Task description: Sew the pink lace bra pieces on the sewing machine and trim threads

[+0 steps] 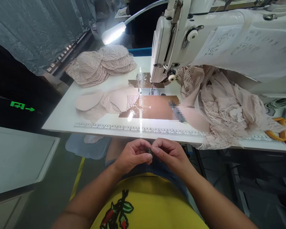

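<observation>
**Small dark object held at fingertips below the bench**

The small dark object was held at the lower centre of the frame, just below the front edge of the bench. By the left hand it was gripped between thumb and curled fingers. The right hand was placed opposite, its thumb and forefinger set at the object's upper right side; whether they were closed on it or merely touching could not be told. Since most of the object was covered by fingers, neither its long axis nor the way it pointed could be made out.

Above the hands, a ruler strip was laid left to right along the bench edge. Pale cup pieces were spread at centre left, with a lace stack set above them. The upper right was filled by a sewing machine, lit by a lamp. A lace heap was gathered at the right, near yellow-handled scissors.
</observation>
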### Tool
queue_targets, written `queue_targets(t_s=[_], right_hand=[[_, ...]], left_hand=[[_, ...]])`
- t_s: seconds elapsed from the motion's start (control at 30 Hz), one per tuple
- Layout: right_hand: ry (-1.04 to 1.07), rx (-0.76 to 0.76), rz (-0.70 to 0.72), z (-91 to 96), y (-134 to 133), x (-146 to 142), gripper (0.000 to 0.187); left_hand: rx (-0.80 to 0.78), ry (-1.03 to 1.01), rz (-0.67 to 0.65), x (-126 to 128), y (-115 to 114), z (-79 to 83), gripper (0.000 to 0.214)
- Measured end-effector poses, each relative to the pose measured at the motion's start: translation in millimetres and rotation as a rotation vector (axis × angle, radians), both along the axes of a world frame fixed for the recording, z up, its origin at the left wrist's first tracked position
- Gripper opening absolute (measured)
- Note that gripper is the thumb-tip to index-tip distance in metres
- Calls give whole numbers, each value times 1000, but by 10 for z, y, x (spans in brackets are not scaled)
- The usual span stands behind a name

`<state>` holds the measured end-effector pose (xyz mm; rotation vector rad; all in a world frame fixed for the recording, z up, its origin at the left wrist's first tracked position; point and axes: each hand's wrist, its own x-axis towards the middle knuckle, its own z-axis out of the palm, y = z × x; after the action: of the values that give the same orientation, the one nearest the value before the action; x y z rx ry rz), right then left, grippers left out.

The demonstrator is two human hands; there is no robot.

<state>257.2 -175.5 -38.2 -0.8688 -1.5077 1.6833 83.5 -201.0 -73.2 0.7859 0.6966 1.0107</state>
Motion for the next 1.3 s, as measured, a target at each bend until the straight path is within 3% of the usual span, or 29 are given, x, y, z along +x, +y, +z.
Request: queue_targets(t_s=[0.37, 0.93, 1.3], right_hand=[[-117, 144, -40, -29, 16, -7, 21], [-232, 178, -84, -66, 18, -52, 25], [-237, 198, -124, -100, -23, -20, 24]], left_hand=[[-224, -185, 0, 35, -12, -32, 24], [-147, -376, -96, 40, -92, -146, 19], [-122, -259, -66, 51, -48, -118, 26]])
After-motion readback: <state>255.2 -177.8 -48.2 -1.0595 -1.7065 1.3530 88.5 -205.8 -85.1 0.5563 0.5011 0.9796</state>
